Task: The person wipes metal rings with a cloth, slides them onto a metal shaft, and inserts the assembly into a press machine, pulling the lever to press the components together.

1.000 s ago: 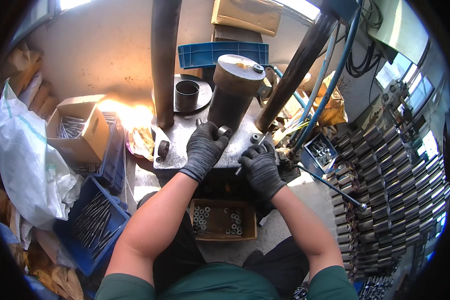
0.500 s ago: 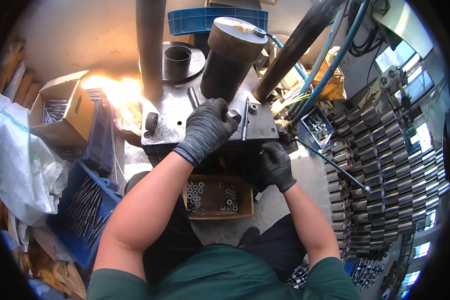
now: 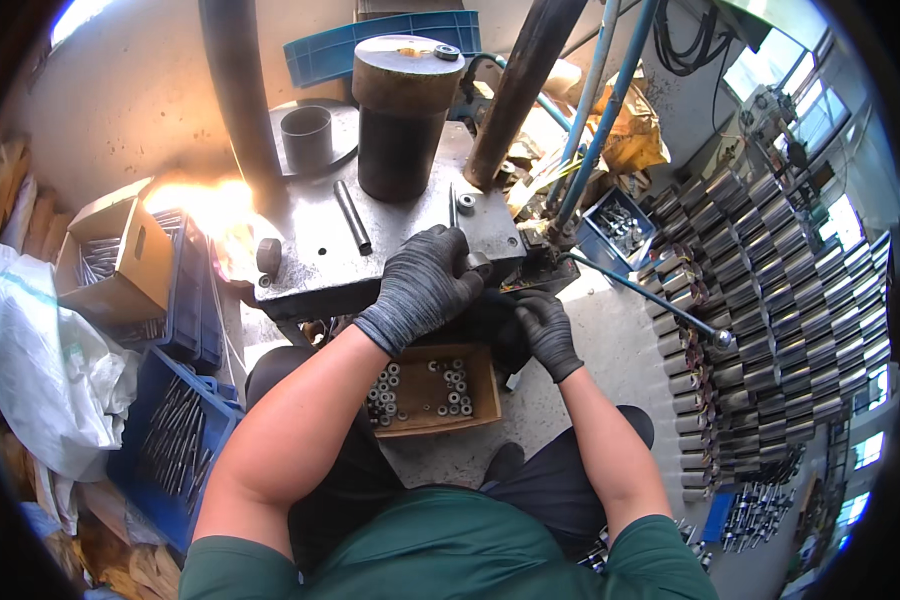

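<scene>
My left hand (image 3: pixel 425 282), in a grey knit glove, is closed on a short metal ring (image 3: pixel 478 264) at the front edge of a steel plate (image 3: pixel 310 262). My right hand (image 3: pixel 547 328), also gloved, is held low beside that edge, with its fingers curled; what they hold, if anything, is hidden. A slim pointed rod (image 3: pixel 453 207) lies just beyond my left hand, which covers its near end. Next to the rod lies a small ring (image 3: pixel 467 204). A thicker round bar (image 3: pixel 352 218) lies to the left, and a wide-headed cylinder (image 3: pixel 400 125) stands behind.
Dark posts (image 3: pixel 242 95) rise from the plate. Below it, a cardboard box (image 3: pixel 440 427) holds several small rings. Blue bins (image 3: pixel 195 505) with rods stand left. A lever with a ball end (image 3: pixel 650 300) juts right, near stacked metal cylinders (image 3: pixel 760 330).
The view has shifted, so the plate appears farther left. My left hand with the ring has moved nearer the plate's front right, over the pointed rod's near end. My right hand stays low.
</scene>
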